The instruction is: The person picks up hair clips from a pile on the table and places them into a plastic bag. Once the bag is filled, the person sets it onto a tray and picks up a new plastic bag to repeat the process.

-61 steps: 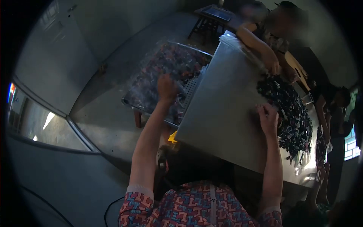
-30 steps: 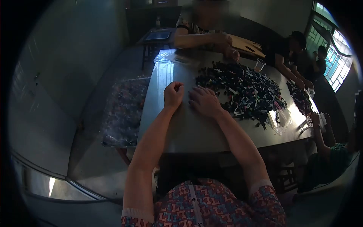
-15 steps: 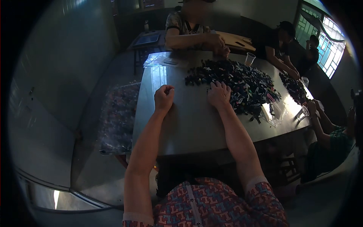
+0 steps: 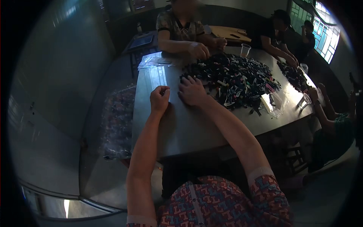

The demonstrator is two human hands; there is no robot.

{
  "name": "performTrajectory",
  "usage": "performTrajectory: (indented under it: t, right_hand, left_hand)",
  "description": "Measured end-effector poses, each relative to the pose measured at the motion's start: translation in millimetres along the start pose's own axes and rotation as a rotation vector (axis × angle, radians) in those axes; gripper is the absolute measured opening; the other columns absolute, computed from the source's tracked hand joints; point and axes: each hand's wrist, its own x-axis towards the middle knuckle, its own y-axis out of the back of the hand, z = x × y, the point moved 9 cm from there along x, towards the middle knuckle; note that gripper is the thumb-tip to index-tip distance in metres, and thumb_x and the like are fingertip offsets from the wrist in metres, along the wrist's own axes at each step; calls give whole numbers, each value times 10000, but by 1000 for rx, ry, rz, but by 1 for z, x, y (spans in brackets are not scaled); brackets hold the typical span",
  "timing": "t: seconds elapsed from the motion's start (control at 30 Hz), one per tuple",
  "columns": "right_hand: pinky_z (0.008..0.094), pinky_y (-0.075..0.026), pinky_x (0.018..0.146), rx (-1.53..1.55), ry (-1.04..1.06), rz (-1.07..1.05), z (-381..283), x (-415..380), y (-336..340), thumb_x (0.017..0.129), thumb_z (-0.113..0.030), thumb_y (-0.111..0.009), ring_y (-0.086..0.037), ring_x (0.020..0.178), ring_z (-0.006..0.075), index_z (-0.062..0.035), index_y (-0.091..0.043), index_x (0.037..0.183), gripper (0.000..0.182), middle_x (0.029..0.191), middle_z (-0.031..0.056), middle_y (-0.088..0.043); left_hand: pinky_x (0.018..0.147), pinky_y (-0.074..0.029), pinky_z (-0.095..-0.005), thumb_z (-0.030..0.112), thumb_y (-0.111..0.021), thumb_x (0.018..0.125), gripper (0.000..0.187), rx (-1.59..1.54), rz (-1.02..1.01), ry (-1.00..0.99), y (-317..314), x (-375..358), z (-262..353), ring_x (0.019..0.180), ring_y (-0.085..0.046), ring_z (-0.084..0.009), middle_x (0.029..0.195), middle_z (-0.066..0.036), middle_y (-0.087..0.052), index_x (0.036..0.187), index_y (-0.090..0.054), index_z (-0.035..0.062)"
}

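My left hand (image 4: 160,100) is closed above the left part of the metal table (image 4: 172,130), thumb pressed toward the curled fingers. A dark spot shows at its fingertips, too small to name. My right hand (image 4: 192,92) lies palm down with spread fingers, its tips touching the left edge of a heap of small dark pieces (image 4: 242,77). Mixed in are some white, pink, green and red ones. Their exact kind is too small to make out.
Clear plastic bags (image 4: 153,61) lie at the far left corner. A plastic cup (image 4: 245,50) stands behind the heap; another cup (image 4: 304,100) is at the right. A packet (image 4: 269,104) lies near the front. Co-workers sit across (image 4: 181,32) and at right, by a second heap (image 4: 295,76).
My right hand has moved left along the heap's edge, closer to my left hand, which stays closed. The co-worker across has lowered one hand to the heap. The view has shifted slightly.
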Motion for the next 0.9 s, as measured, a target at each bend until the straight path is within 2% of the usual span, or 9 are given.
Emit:
performTrajectory:
  t: [0.1, 0.2, 0.27, 0.4, 0.47, 0.53, 0.63, 0.77, 0.9]
  right_hand:
    - [549, -207, 1124, 6, 35, -4, -11, 19, 0, 957, -425, -432, -308, 1399, 341, -142, -488, 1371, 505, 1453, 141, -415]
    - [544, -209, 1120, 48, -51, -177, 4, 24, -9, 972, -458, -374, -271, 1418, 324, -134, -496, 1374, 530, 1493, 122, -376]
    - [534, -221, 1116, -139, -151, -252, 28, 20, -4, 968, -438, -388, -267, 1421, 320, -129, -522, 1352, 511, 1503, 118, -367]
    - [520, -235, 1116, -206, -281, -236, 83, -11, 14, 942, -423, -441, -281, 1414, 315, -125, -542, 1329, 499, 1488, 128, -386]
    - [518, -213, 1118, -50, -181, -14, 91, -38, 34, 895, -440, -511, -321, 1368, 311, -123, -573, 1289, 510, 1420, 133, -436]
    - [518, -202, 1128, -83, -178, -72, 81, -80, 60, 904, -460, -499, -311, 1379, 311, -130, -543, 1319, 533, 1457, 133, -399]
    - [511, -196, 1136, 35, -71, -16, 76, -122, 43, 918, -443, -489, -291, 1394, 312, -130, -512, 1350, 534, 1476, 138, -375]
    - [499, -192, 1144, 38, -78, 20, 98, -111, 40, 942, -413, -475, -274, 1408, 313, -128, -481, 1380, 522, 1487, 135, -359]
    - [490, -202, 1141, 12, -207, 116, 126, -98, 48, 960, -383, -473, -294, 1401, 318, -137, -452, 1402, 507, 1483, 130, -375]
  left_hand:
    - [637, -496, -277, 112, -638, 855, 138, -8, -12, -2, -1, 2, 3, 654, -619, -123, 748, -61, -680, 918, -701, 7]
    - [624, -485, -261, 102, -641, 857, 128, -17, -12, 7, 0, 0, 4, 644, -601, -101, 735, -46, -669, 916, -699, 4]
    - [623, -482, -255, 100, -642, 857, 128, -18, -17, 5, 0, 0, 4, 644, -596, -93, 733, -39, -665, 918, -698, 3]
    - [629, -482, -256, 100, -639, 856, 127, -39, -7, 29, -1, -1, 2, 651, -599, -95, 741, -38, -668, 917, -698, 5]
    - [633, -484, -257, 98, -638, 855, 124, -35, -2, 37, -1, -2, 1, 654, -602, -98, 745, -38, -670, 914, -699, 7]
    - [642, -489, -259, 98, -636, 855, 121, -43, -7, 37, -1, -3, 5, 663, -608, -104, 750, -40, -674, 911, -699, 10]
    - [648, -493, -259, 96, -634, 854, 123, -46, -12, 34, -3, -2, 3, 668, -612, -107, 759, -43, -678, 915, -699, 11]
    - [648, -493, -258, 98, -635, 857, 125, -26, -31, 36, -4, -2, 2, 668, -609, -104, 763, -43, -677, 918, -699, 10]
    - [642, -489, -252, 93, -633, 863, 125, -31, -34, 37, -1, -2, 6, 666, -598, -96, 767, -37, -673, 924, -695, 4]
